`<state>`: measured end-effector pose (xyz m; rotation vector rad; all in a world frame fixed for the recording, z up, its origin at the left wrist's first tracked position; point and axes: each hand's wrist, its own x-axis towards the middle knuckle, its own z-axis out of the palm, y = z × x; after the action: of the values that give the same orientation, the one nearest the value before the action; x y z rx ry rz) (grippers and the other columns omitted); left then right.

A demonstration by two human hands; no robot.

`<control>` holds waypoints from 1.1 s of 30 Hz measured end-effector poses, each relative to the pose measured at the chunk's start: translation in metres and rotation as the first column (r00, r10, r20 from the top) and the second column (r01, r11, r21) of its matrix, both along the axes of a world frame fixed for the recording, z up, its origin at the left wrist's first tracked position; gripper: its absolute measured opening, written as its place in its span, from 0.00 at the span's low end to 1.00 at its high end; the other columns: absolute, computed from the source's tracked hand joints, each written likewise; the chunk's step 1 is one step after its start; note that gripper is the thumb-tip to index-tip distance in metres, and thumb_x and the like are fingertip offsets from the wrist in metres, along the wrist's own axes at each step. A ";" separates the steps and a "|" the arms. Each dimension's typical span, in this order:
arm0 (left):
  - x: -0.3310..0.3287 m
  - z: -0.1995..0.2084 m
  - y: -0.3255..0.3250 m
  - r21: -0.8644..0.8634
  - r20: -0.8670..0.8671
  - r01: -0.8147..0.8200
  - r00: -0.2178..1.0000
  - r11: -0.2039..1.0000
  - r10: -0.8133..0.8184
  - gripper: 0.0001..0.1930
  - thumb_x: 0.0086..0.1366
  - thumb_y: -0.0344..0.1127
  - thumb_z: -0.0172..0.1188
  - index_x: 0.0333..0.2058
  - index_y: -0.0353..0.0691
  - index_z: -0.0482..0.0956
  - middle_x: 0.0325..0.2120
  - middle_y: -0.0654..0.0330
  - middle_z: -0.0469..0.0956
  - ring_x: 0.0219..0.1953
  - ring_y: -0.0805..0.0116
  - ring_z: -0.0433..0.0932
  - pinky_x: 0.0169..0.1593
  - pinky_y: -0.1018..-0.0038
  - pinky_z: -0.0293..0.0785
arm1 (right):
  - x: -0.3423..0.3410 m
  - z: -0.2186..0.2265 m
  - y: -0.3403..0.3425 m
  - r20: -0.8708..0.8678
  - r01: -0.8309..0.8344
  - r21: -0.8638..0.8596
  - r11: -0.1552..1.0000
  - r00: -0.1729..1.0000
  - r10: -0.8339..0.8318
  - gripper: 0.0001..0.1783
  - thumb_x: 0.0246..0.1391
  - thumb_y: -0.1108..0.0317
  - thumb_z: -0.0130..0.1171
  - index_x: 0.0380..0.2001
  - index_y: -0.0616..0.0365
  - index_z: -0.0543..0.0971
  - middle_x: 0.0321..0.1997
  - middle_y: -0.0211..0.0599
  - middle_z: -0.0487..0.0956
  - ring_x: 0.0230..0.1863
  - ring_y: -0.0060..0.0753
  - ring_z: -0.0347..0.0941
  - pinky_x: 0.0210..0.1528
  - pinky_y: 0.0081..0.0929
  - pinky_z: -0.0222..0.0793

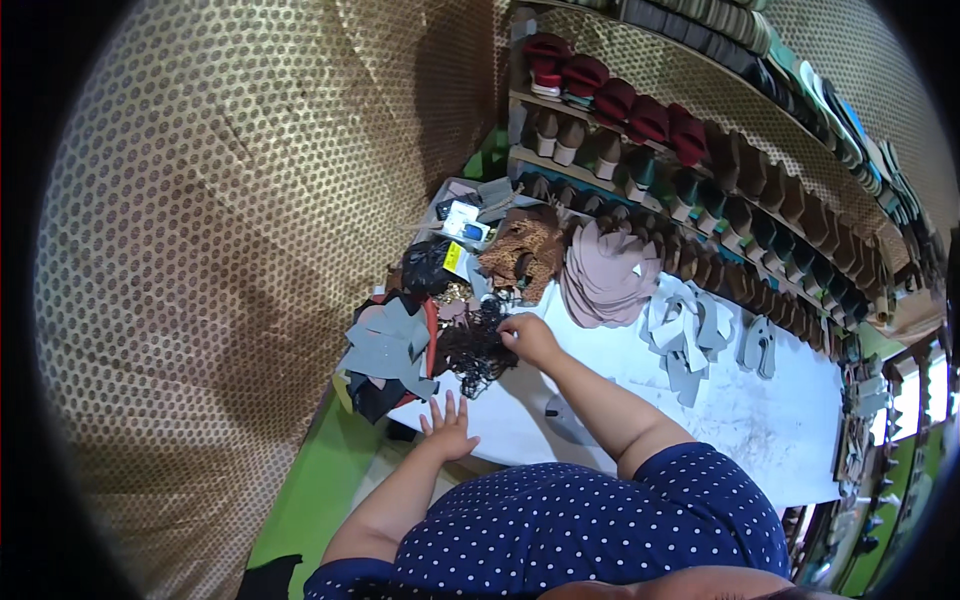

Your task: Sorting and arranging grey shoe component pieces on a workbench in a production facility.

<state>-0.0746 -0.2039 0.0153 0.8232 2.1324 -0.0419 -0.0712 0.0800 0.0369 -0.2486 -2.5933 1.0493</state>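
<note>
A tangled heap of thin dark strips (474,350) lies on the white-topped table (735,425). At its right edge is my right hand (530,338), fingers bent together at the strips; what they pinch is too small to make out. My left hand (450,432) is over the table's near edge with its fingers spread and nothing in it. Just beyond and left of that hand is a stack of grey cut pieces (385,345), with red and black material under it.
Pink cut pieces (605,275) are fanned out beside leopard-print pieces (522,250). White and grey cut pieces (690,325) lie farther right. A black plastic bag (427,268) sits at the back left. Shelves of shoes (648,118) line the far side; a patterned curtain (230,250) hangs left.
</note>
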 end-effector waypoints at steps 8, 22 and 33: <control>-0.001 0.000 -0.002 0.013 -0.028 -0.026 0.999 1.000 0.026 0.57 0.63 0.62 0.58 0.75 0.48 0.27 0.74 0.50 0.15 0.73 0.35 0.13 0.69 0.33 0.20 | 0.122 -0.012 0.099 0.441 -0.198 0.535 0.821 0.894 -0.072 0.10 0.46 0.58 0.60 0.27 0.46 0.86 0.28 0.37 0.81 0.44 0.43 0.78 0.48 0.48 0.70; 0.016 -0.008 -0.003 0.084 -0.186 -0.102 0.976 0.991 0.116 0.57 0.59 0.64 0.59 0.76 0.51 0.34 0.76 0.54 0.23 0.76 0.41 0.18 0.70 0.35 0.20 | 0.195 -0.048 0.096 0.185 0.107 0.546 0.831 0.952 -0.244 0.04 0.43 0.61 0.68 0.25 0.44 0.86 0.31 0.24 0.82 0.47 0.34 0.75 0.54 0.46 0.62; 0.085 -0.007 0.047 0.331 -0.417 -0.208 0.843 0.920 0.341 0.44 0.64 0.56 0.57 0.74 0.49 0.51 0.76 0.46 0.34 0.76 0.39 0.30 0.70 0.33 0.26 | 0.170 -0.035 0.056 0.350 -0.207 0.252 0.945 0.930 0.111 0.06 0.46 0.62 0.67 0.30 0.47 0.86 0.58 0.30 0.75 0.77 0.53 0.50 0.67 0.87 0.37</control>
<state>0.0105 -0.1567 0.0085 0.6955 2.7498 0.2358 0.0984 0.1361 0.0016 -0.1531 -3.0754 0.7149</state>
